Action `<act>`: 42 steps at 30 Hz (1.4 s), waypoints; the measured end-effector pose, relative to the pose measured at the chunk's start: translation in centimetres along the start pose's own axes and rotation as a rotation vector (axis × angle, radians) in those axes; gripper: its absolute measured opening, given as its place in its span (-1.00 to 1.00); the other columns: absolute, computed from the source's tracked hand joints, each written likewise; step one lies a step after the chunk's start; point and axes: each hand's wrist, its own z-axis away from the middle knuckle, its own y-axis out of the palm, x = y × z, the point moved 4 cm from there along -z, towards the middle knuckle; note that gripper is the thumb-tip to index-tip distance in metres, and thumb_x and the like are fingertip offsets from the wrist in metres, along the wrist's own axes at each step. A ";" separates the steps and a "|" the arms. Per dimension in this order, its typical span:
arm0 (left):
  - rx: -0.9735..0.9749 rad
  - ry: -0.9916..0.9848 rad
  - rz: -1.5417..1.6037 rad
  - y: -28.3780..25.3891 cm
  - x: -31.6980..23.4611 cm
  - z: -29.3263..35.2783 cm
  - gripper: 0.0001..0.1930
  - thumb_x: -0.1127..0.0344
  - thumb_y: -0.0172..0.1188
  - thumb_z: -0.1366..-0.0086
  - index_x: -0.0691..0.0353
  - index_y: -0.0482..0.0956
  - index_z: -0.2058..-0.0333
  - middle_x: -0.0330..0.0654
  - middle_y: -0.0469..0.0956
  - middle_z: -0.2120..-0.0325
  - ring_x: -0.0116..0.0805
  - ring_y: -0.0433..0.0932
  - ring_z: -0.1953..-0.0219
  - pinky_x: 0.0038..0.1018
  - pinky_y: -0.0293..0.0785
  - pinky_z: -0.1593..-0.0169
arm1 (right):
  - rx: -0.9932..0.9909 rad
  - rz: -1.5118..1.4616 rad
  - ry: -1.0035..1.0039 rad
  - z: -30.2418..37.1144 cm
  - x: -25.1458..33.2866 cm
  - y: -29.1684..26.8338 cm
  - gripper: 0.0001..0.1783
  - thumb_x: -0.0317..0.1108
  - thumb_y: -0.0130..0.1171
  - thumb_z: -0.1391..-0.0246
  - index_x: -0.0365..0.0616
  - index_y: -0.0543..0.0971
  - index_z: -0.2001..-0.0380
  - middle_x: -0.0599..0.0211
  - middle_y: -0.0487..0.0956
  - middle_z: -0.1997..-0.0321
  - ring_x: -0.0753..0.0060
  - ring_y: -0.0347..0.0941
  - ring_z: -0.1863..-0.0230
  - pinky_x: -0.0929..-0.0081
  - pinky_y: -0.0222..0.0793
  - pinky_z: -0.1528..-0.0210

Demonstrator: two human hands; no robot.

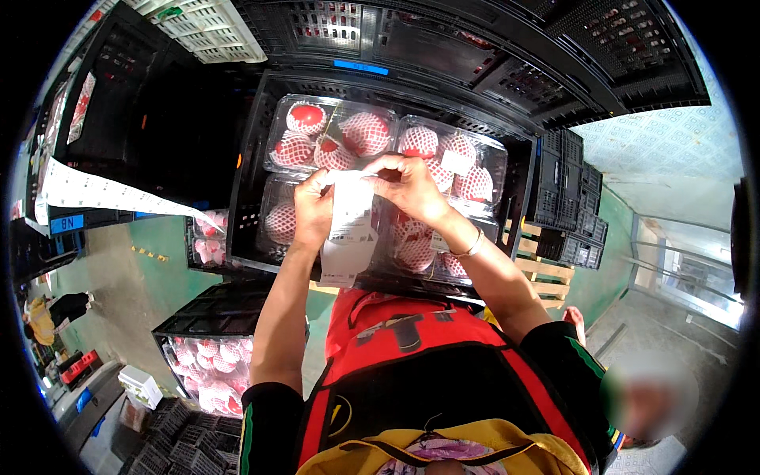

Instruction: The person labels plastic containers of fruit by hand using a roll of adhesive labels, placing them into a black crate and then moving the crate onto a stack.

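A strip of white printed labels (347,245) hangs between my hands, its lower end reaching down past the crate's near edge. My left hand (315,210) pinches its upper left side. At its top edge, the thumb and fingers of my right hand (412,188) are closed on the strip. Beneath both hands stands a black plastic crate (247,190) holding clear plastic fruit boxes (274,119). Inside them lie red fruits (366,133) in white foam nets. One white label (457,161) sits on the far right box. My hands and the strip partly hide the nearer boxes.
Another long label strip (111,194) stretches out at the left. Large black crates (443,47) line the far side. Fruit boxes (210,364) fill a crate at the lower left. Stacked crates (558,190) and a wooden pallet (546,277) stand right. Another person (649,400) is at the lower right.
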 end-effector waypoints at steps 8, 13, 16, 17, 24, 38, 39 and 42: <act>-0.115 0.242 -0.672 -2.8 2.5 -5.5 -0.80 0.37 0.17 -0.13 0.40 0.58 0.33 0.03 0.55 0.27 0.00 0.53 0.24 -0.24 0.43 0.13 | -0.352 0.165 0.248 -5.3 -4.1 -5.5 -0.92 -0.46 0.23 0.00 -0.26 0.62 0.46 0.35 0.57 0.59 0.66 0.44 0.52 0.63 0.39 0.44; 0.085 -0.343 -0.240 -2.7 4.4 -8.7 -0.81 0.40 0.20 -0.13 0.34 0.57 0.27 -0.09 0.60 0.33 -0.21 0.59 0.37 -0.39 0.52 0.27 | -0.171 0.190 0.455 -8.4 -8.1 -4.8 -0.87 -0.42 0.23 -0.01 -0.31 0.62 0.44 0.28 0.57 0.60 0.62 0.42 0.63 0.62 0.36 0.58; 0.070 -0.363 0.400 -4.6 3.6 -8.7 -0.78 0.49 0.18 -0.14 0.32 0.55 0.19 -0.12 0.59 0.38 -0.39 0.59 0.36 -0.48 0.57 0.32 | -0.064 0.056 0.547 -10.4 -10.1 -2.1 -0.86 -0.47 0.19 -0.05 -0.35 0.59 0.34 0.34 0.51 0.62 0.67 0.38 0.66 0.68 0.32 0.67; 0.086 -0.380 0.459 -4.8 3.7 -8.2 -0.79 0.51 0.17 -0.15 0.32 0.55 0.20 -0.13 0.59 0.37 -0.41 0.58 0.36 -0.50 0.56 0.32 | -0.090 0.115 0.586 -11.1 -10.9 -1.1 -0.82 -0.41 0.21 -0.03 -0.33 0.59 0.34 0.29 0.53 0.62 0.57 0.42 0.65 0.61 0.37 0.62; 0.006 -0.199 0.033 -6.5 2.7 -5.0 -0.78 0.59 0.08 -0.19 0.35 0.57 0.18 -0.23 0.59 0.31 -0.50 0.54 0.32 -0.58 0.48 0.19 | -0.037 0.913 0.354 -12.4 -10.9 2.2 -0.40 -0.16 0.31 0.15 -0.14 0.32 0.07 0.05 0.56 0.25 -0.01 0.51 0.21 0.23 0.43 0.20; -0.088 -0.064 0.101 -8.6 -1.3 3.3 -0.82 0.64 0.11 -0.16 0.30 0.55 0.27 -0.37 0.53 0.44 -0.64 0.43 0.35 -0.67 0.38 0.24 | 0.193 -0.156 0.240 -0.9 -1.3 9.0 -0.76 -0.38 0.29 0.04 -0.26 0.58 0.28 0.43 0.58 0.37 0.70 0.41 0.33 0.61 0.38 0.26; -0.081 -0.037 0.074 -8.4 -1.3 3.6 -0.85 0.62 0.13 -0.16 0.30 0.55 0.29 -0.38 0.52 0.46 -0.65 0.41 0.37 -0.67 0.38 0.25 | 0.137 -0.170 0.240 -0.5 -1.3 9.2 -0.81 -0.42 0.29 0.06 -0.26 0.60 0.34 0.44 0.58 0.41 0.71 0.41 0.36 0.64 0.37 0.29; -0.085 -0.062 -0.061 -9.1 -1.2 4.8 -0.95 0.56 0.17 -0.15 0.33 0.53 0.38 -0.41 0.50 0.50 -0.66 0.37 0.42 -0.64 0.37 0.32 | 0.109 -0.127 0.182 0.6 -0.8 8.8 -0.87 -0.42 0.27 0.04 -0.25 0.61 0.39 0.44 0.58 0.46 0.71 0.41 0.40 0.64 0.37 0.31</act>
